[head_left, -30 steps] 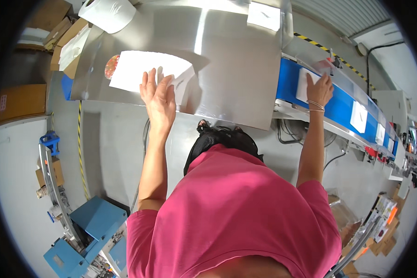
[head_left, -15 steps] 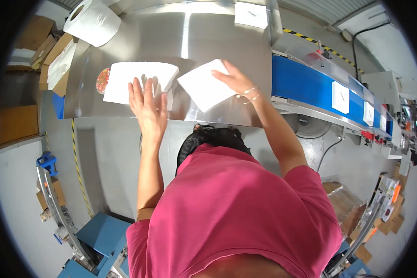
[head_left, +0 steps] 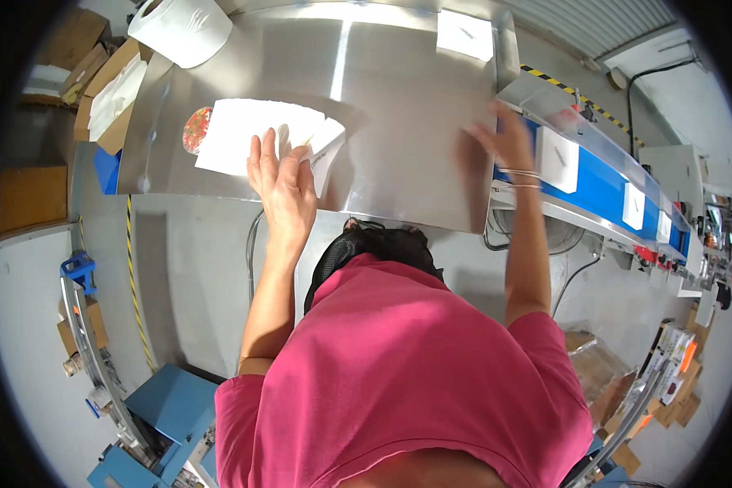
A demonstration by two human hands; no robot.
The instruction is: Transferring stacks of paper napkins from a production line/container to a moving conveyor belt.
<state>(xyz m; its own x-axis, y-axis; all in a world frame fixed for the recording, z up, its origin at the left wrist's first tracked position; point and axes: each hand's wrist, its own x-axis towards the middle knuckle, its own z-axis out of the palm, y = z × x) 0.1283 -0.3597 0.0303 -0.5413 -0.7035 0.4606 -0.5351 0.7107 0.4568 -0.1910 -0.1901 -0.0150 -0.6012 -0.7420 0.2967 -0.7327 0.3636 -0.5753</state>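
Note:
A fanned stack of thin white square packets (head_left: 248, 130) lies on the steel table in front of me. My left hand (head_left: 283, 185) rests on its near right part, fingers stretched out, with the thumb by the stack's edge. Out to the right, my right hand (head_left: 508, 146) is blurred by motion above the seam between table and conveyor. Its fingers look apart and hold nothing I can see. Just right of it a white packet (head_left: 546, 160) with a small dark mark lies on the blue conveyor belt (head_left: 595, 183).
Two more packets, one a white packet (head_left: 633, 206), lie farther along the belt under a clear guard. A red patterned disc (head_left: 196, 130) touches the stack's left side. At the back stand a white roll (head_left: 189, 37) and a marked white sheet (head_left: 464, 37). Cardboard boxes (head_left: 106, 89) stand left.
My right hand has carried a white packet from the table rightward onto the belt and let go. The earlier packets have shifted along the belt. My left hand stays at the stack.

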